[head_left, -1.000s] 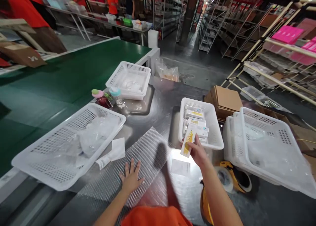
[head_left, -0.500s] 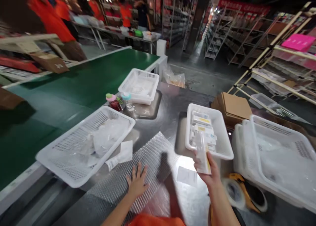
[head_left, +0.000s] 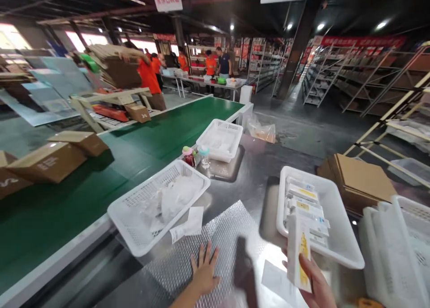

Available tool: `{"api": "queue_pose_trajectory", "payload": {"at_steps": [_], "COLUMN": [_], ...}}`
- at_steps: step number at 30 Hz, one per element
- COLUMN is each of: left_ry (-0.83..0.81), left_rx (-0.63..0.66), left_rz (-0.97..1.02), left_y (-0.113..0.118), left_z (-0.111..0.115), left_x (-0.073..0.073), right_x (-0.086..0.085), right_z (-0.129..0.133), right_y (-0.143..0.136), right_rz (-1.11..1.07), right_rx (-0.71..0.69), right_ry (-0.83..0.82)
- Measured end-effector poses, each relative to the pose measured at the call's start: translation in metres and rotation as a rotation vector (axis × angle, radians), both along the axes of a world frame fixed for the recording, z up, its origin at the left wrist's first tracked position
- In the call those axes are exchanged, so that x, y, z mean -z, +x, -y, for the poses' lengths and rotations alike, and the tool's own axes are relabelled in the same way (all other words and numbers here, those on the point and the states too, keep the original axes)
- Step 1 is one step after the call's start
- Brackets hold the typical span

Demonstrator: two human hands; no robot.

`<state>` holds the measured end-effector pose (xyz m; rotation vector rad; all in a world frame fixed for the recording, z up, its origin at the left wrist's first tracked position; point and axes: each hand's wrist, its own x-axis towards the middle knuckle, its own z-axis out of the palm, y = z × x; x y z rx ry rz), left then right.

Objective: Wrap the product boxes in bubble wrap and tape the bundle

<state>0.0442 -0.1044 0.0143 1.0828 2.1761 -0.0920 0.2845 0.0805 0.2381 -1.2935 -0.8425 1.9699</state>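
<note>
My left hand (head_left: 205, 268) lies with spread fingers on a sheet of bubble wrap (head_left: 231, 225) on the metal table. In my right hand (head_left: 314, 279) is a slim white box (head_left: 298, 249) with a yellow print, gripped between thumb and fingers. The box is held upright at the near edge of a white plastic basket (head_left: 339, 236), which contains several similar white boxes (head_left: 304, 205). A white paper slip (head_left: 277, 279) lies on the table left of my right hand. Another crumpled paper (head_left: 194, 221) lies at the wrap's upper left edge.
A white basket with clear plastic bags (head_left: 126, 214) stands beside the green conveyor belt (head_left: 148, 151), where brown cartons (head_left: 50, 162) sit. Further back are two bottles (head_left: 189, 156) and another basket (head_left: 231, 154). Flat cardboard (head_left: 366, 178) and stacked baskets (head_left: 376, 236) are on the right. People stand in the background.
The camera view has swung left and up, so the table things appear further right and lower. My right hand still holds the white box, its yellow print now showing more; my left hand stays on the wrap.
</note>
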Motion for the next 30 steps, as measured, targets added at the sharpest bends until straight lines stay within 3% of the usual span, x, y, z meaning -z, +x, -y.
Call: {"api": "queue_pose_trajectory", "payload": {"at_steps": [3, 6, 11, 16, 19, 22, 26, 30], "left_ry": [0.008, 0.023, 0.072, 0.067, 0.020, -0.016, -0.041, -0.047], "left_rx": [0.001, 0.013, 0.061, -0.003, -0.002, 0.010, 0.003, -0.007], "left_rz": [-0.002, -0.018, -0.093, -0.084, 0.005, 0.061, 0.096, 0.092], "left_y": [-0.001, -0.005, -0.017, -0.026, -0.031, -0.036, -0.039, -0.038], "left_z": [0.001, 0.003, 0.006, 0.005, 0.005, 0.003, 0.000, -0.002], "left_x": [-0.017, -0.026, -0.026, -0.020, -0.015, -0.010, -0.004, -0.003], "right_x": [0.018, 0.054, 0.122, 0.158, 0.164, 0.160, 0.140, 0.112], "right_z": [0.000, 0.000, 0.006, 0.011, 0.014, 0.018, 0.021, 0.023], "right_y": [-0.006, -0.011, -0.036, -0.097, -0.126, -0.140, -0.139, -0.130], "right_rz": [0.184, 0.400, 0.572, 0.515, 0.492, 0.396, 0.147, 0.112], "right_rx": [-0.076, -0.187, -0.388, -0.455, -0.494, -0.551, -0.550, -0.569], "right_ry": [0.181, 0.350, 0.406, 0.439, 0.400, 0.329, 0.315, 0.473]}}
